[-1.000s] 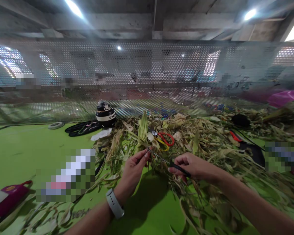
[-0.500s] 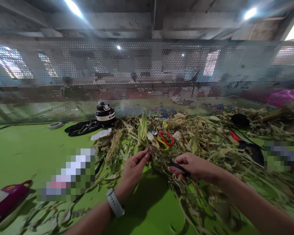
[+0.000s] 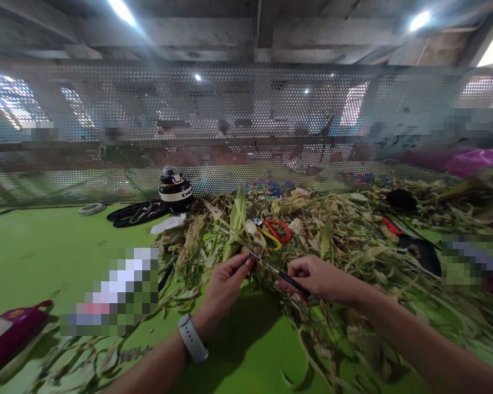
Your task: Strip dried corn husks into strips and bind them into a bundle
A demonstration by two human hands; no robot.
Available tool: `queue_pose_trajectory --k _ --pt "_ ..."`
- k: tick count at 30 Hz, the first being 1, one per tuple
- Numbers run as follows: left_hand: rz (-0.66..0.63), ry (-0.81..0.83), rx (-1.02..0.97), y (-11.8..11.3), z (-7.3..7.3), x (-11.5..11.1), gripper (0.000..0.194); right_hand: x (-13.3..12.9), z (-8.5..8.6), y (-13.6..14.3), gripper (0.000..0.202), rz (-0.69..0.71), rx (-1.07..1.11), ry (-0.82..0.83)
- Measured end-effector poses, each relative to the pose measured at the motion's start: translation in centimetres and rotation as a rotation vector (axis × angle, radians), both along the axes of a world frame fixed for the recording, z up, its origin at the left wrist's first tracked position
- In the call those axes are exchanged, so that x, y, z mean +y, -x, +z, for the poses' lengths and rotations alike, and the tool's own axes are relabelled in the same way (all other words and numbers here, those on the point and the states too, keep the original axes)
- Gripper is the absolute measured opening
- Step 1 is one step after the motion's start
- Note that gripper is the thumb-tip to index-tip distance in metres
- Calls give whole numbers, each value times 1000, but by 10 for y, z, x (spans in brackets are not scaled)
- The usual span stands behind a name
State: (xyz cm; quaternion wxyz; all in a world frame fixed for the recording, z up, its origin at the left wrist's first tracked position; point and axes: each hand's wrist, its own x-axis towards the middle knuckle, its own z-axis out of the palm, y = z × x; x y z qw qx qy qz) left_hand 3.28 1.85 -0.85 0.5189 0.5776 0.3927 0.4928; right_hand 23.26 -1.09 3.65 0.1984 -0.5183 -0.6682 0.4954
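Note:
My left hand, with a pale watch band at its wrist, is pinched at the fingertips around something too small to make out. Between thumb and fingers, my right hand grips a thin metal tool with a black handle. Its slender tip reaches the left fingertips; I cannot tell its exact kind. Just beyond the hands lie scissors with one red and one yellow handle loop. A pale green corn husk stands up behind my left hand.
Dried husks are heaped across the green table. At the back stand a black jug-like bottle and a perforated metal screen. A magenta device lies left, a black pouch right. Blurred people show beyond the screen.
My right hand and the black-handled tool have shifted slightly left, and the tool's metal shaft shows more clearly. My left hand stays pinched in nearly the same place.

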Motion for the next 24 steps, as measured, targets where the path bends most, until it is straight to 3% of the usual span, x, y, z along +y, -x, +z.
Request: queue_pose_trajectory --k 4,7,9,11,16,19,24 --pt "-14 -6 27 1 -3 1 25 0 1 -3 34 1 -44 -83" --pt "-14 -6 62 2 -3 0 23 -1 8 -7 32 29 53 -56" --pt "-20 -3 82 3 -1 -2 24 0 11 -8 31 -25 121 -48" --pt "3 -20 92 4 1 -4 24 3 10 -10 31 -125 91 -145" --pt "21 -50 12 4 6 -7 18 11 -7 -13 26 -314 -498 -603" --pt "-31 -69 8 1 6 -7 23 13 -14 -16 25 -310 -730 -631" --pt "-69 -21 0 0 7 -14 29 11 -17 -15 30 -263 -812 -637"
